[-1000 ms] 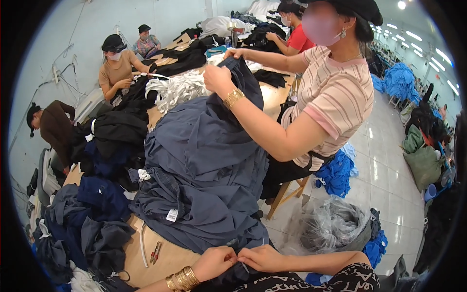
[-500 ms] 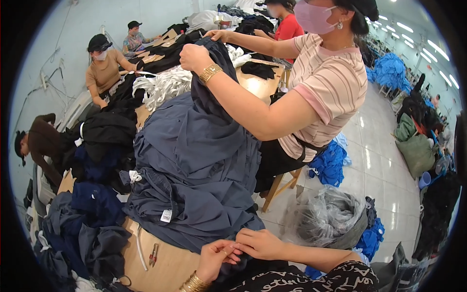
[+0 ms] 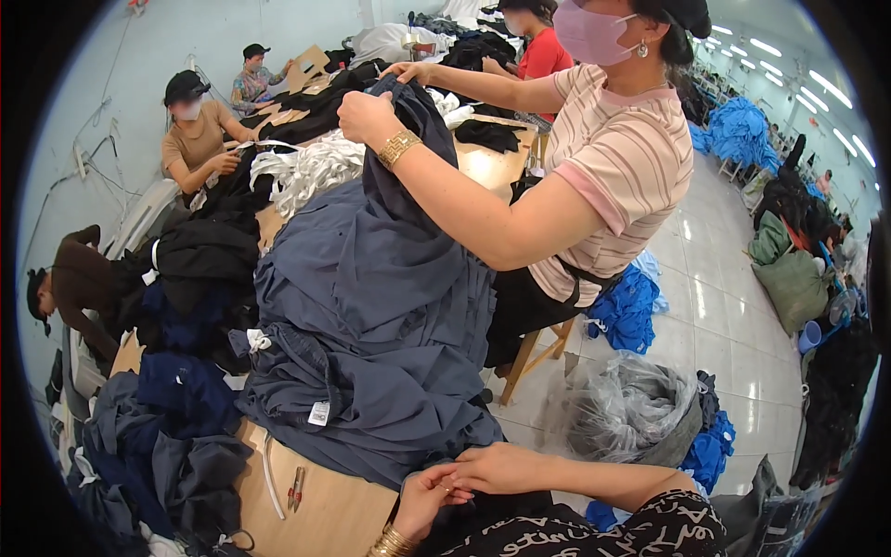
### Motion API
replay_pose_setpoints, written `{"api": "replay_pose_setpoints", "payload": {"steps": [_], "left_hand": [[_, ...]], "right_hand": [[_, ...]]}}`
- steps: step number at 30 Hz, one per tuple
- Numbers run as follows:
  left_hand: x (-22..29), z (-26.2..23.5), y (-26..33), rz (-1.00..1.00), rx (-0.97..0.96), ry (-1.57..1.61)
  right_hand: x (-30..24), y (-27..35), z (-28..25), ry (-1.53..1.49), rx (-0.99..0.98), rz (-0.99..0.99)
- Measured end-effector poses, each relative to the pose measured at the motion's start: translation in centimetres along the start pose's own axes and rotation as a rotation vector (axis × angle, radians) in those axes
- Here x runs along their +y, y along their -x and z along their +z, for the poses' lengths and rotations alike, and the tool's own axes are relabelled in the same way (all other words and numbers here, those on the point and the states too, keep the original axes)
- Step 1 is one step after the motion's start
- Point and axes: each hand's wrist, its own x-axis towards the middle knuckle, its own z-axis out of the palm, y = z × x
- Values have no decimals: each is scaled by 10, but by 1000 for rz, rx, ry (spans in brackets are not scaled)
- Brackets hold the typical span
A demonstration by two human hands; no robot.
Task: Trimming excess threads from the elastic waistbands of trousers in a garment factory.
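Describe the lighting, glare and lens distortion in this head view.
Head view: even overhead light from ceiling strips, soft shadows; glare on the tiled floor; fisheye bends the table edge, with a black rim around the frame; the hands near the bottom edge look sharp enough.

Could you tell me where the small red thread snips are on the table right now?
In the head view, the red thread snips lie on the bare wooden table at lower left, just left of the left hand, below the slate-blue garment pile.
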Motion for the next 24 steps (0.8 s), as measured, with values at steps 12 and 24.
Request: {"api": "replay_pose_setpoints", "payload": {"steps": [12, 24], "left_hand": [[-20, 19, 22, 435, 132, -622], [32, 27, 42, 196, -151, 84]], "right_hand": [[-23, -11, -18, -377, -304, 499], [-33, -25, -74, -724, 424, 340]]}}
